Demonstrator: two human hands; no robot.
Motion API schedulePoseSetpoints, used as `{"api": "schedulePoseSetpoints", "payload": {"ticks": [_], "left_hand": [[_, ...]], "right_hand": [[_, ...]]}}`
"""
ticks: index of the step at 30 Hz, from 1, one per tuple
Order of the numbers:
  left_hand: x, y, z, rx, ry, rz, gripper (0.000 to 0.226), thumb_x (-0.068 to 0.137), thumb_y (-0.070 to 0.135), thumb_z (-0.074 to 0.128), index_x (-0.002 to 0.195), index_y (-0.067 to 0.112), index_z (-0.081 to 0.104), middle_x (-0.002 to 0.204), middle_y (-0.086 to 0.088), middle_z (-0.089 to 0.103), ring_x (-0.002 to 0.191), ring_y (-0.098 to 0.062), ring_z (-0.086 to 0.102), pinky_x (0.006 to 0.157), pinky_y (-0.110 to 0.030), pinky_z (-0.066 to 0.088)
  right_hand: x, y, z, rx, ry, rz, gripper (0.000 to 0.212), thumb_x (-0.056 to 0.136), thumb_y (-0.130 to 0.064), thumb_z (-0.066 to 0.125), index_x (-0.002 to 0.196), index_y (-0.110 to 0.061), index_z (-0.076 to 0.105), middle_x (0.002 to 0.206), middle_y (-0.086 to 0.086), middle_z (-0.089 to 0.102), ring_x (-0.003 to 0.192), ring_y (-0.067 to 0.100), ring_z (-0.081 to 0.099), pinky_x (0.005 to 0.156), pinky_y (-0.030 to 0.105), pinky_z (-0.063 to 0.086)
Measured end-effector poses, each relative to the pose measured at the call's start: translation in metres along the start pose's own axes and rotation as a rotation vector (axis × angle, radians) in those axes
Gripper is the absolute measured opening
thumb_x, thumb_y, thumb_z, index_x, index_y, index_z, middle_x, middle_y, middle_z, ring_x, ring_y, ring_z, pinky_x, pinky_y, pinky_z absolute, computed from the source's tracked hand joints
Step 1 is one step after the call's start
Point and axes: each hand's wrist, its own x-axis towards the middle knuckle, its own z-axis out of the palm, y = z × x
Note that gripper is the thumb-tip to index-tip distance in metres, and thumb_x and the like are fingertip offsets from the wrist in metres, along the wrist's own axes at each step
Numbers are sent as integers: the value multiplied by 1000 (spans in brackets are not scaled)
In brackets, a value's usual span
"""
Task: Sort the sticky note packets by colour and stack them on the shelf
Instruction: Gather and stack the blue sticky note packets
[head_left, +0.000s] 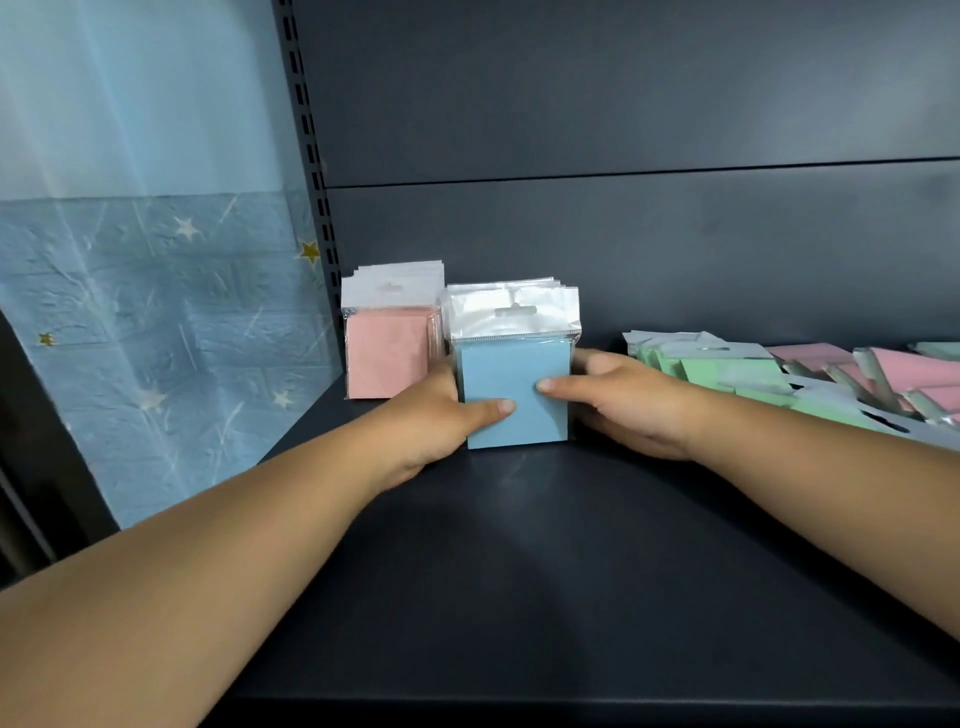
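A row of blue sticky note packets (511, 374) stands upright on the dark shelf (519, 571), white hanger tabs on top. My left hand (441, 415) grips the row's left side, thumb across the front packet. My right hand (618, 400) grips its right side, thumb also on the front face. Both sets of fingers reach behind the blue row and are hidden. Just to the left stands an upright row of pink packets (387, 353), close to the blue ones.
A loose heap of green packets (727, 374) and pink packets (893, 374) lies on the shelf at the right. The shelf's slotted upright (311, 156) and a blue star-patterned wall (156, 312) bound the left side. The dark back panel (623, 234) stands behind.
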Motion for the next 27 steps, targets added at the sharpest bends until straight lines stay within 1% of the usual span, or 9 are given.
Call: {"api": "schedulePoseSetpoints", "payload": {"ticks": [2,4,7,10,14,18,21,24,27], "left_hand": [[12,3,6,-43,19,-4,44,89,5,57,130,12,46,123,-2,60,112,-17,57,99,-29,43],[26,6,14,-64,53,-12,41,88,3,57,128,11,48,121,-3,60,108,-18,58,95,-28,44],[48,7,23,-89,119,-24,38,90,6,56,127,11,49,113,0,60,101,-15,58,89,-25,44],[65,4,25,-86,177,-30,35,91,9,55,126,13,52,118,-3,63,103,-16,60,90,-26,45],[76,1,23,-97,217,-39,32,92,10,53,125,12,54,117,-4,63,102,-17,60,91,-26,45],[79,0,21,-92,206,-46,30,93,12,52,123,14,55,112,-1,64,102,-17,61,91,-27,45],[77,-1,16,-89,174,-62,21,94,15,51,114,20,56,105,4,65,99,-14,62,91,-27,45],[75,-2,13,-125,145,-79,13,95,15,49,100,24,57,97,7,65,93,-12,62,89,-26,44],[76,-3,13,-120,153,-62,17,96,14,47,109,21,57,101,4,64,97,-14,61,92,-27,44]], "right_hand": [[7,-1,-8,-14,62,22,30,95,-4,45,122,-16,52,110,-2,62,101,13,58,90,21,45],[16,-3,-15,-3,130,55,33,95,-5,46,128,-10,50,115,2,60,101,15,57,85,21,45],[33,-4,-26,29,192,100,32,95,-7,47,127,-7,51,118,7,60,99,17,58,84,25,46],[52,-5,-33,9,224,130,29,96,-10,47,124,-5,53,115,7,62,97,19,60,79,24,49],[69,-2,-40,-50,242,143,29,95,-16,51,121,-3,54,116,9,64,102,22,62,93,31,47],[72,0,-41,-113,221,131,21,94,-19,51,113,-11,57,114,6,65,105,21,62,99,33,46],[72,2,-41,-122,213,130,18,94,-19,52,109,-12,58,115,5,65,107,21,62,101,34,44],[73,5,-41,-176,206,131,24,93,-21,53,113,-10,59,117,4,65,109,20,61,104,35,42],[75,8,-37,-209,230,115,32,94,-25,51,121,-9,55,120,4,63,110,20,60,103,35,42]]}}
